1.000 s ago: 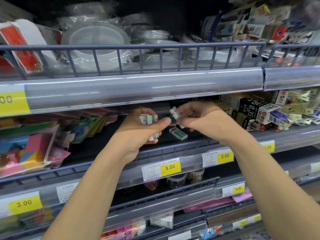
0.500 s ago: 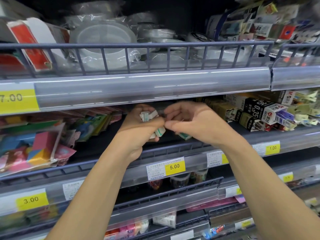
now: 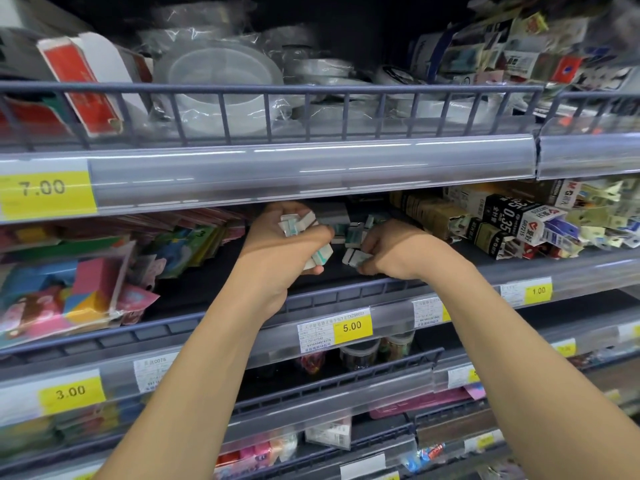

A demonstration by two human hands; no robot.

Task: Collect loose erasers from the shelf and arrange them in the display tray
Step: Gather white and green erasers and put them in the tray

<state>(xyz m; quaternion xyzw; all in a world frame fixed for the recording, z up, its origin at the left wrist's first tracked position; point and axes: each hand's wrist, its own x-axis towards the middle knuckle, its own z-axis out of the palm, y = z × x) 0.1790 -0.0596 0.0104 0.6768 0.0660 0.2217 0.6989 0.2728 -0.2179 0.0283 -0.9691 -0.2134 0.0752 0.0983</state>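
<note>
My left hand [image 3: 282,249] grips a bundle of several small white erasers with teal sleeves [image 3: 297,223], held above the dark middle shelf [image 3: 207,289]. Just to its right, my right hand [image 3: 394,252] is down on the shelf floor, its fingers pinching another white-and-teal eraser [image 3: 354,258]. More loose erasers [image 3: 353,233] lie behind, between the two hands, near a grey box-like tray [image 3: 334,214] at the back of the shelf, mostly hidden by the shelf above.
A wire rail [image 3: 346,296] fronts the shelf. Colourful packs [image 3: 69,292] fill its left side, black and white refill boxes [image 3: 502,223] its right. The upper shelf's price strip [image 3: 311,168] overhangs the hands. Lower shelves hold jars and packets.
My right hand has left my left hand and dropped to the shelf floor, where it now pinches a loose eraser. The left hand's bundle has grown.
</note>
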